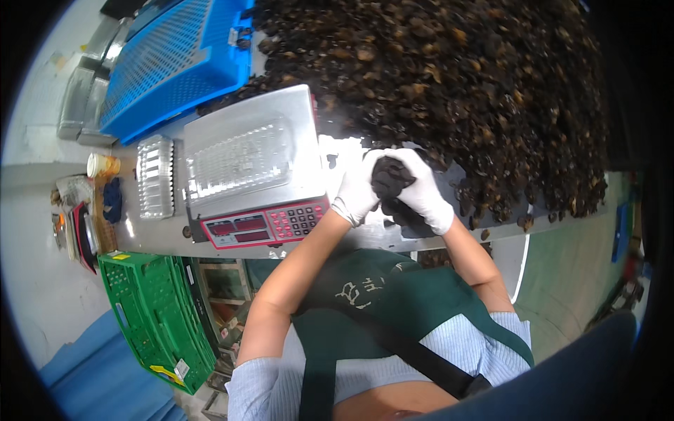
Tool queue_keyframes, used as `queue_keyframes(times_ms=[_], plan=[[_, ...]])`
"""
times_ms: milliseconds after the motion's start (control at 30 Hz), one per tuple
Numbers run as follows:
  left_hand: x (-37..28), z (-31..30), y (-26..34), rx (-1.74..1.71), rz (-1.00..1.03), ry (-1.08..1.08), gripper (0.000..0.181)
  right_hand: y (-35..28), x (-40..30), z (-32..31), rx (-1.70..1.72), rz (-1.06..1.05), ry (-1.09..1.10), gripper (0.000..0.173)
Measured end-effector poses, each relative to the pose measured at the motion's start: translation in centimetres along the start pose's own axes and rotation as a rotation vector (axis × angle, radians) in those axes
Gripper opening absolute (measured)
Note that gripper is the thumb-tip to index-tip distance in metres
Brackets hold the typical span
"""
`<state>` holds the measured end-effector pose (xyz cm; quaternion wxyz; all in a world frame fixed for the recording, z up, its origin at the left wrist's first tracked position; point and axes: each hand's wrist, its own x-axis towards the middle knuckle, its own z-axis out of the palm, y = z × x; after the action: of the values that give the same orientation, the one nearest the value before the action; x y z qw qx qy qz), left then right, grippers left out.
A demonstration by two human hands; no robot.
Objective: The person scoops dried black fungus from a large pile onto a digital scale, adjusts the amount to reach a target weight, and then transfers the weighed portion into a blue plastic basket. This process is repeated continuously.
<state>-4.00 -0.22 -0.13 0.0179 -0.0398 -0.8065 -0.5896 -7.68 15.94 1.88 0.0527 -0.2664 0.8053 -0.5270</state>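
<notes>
My left hand [359, 185] and my right hand [425, 192], both in white gloves, meet over the metal table. Between them they hold a clump of dark mushroom pieces [390, 178] that look like wood ear. A few more dark pieces lie just below the clump. Left of my hands stands a digital scale [253, 229] with a red-edged keypad panel and a steel pan [295, 113]. On the pan rests a clear plastic tray [239, 163]. Beyond my hands spreads a large heap of the same mushrooms [437, 79].
A blue perforated crate [174, 68] stands at the back left, beside stacked clear containers [79, 100]. Another clear plastic container [156, 176], a paper cup [103, 165] and a dark blue cloth [112, 200] lie left of the scale. Green crates [152, 310] stand below the table edge.
</notes>
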Motion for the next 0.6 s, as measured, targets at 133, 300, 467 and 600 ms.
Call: queue_keyframes(times_ms=[133,300,467,600], plan=[[0.6,-7.8,5.7,0.238,0.181,0.141,0.056,-6.8,5.3,1.3,0.112,-0.09,-0.017,0.056],[0.3,-20.5,6.9,0.34,0.242,0.137,0.051,-12.3,12.3,9.5,0.254,-0.133,-0.115,0.052],[-1.1,-28.5,0.0,0.548,0.092,0.019,0.056,-10.1,15.2,17.8,0.018,-0.207,-0.231,0.049],[-3.0,-29.8,-2.1,0.681,-0.002,-0.01,0.069,-10.8,15.2,17.1,-0.429,-0.327,-0.229,0.055]])
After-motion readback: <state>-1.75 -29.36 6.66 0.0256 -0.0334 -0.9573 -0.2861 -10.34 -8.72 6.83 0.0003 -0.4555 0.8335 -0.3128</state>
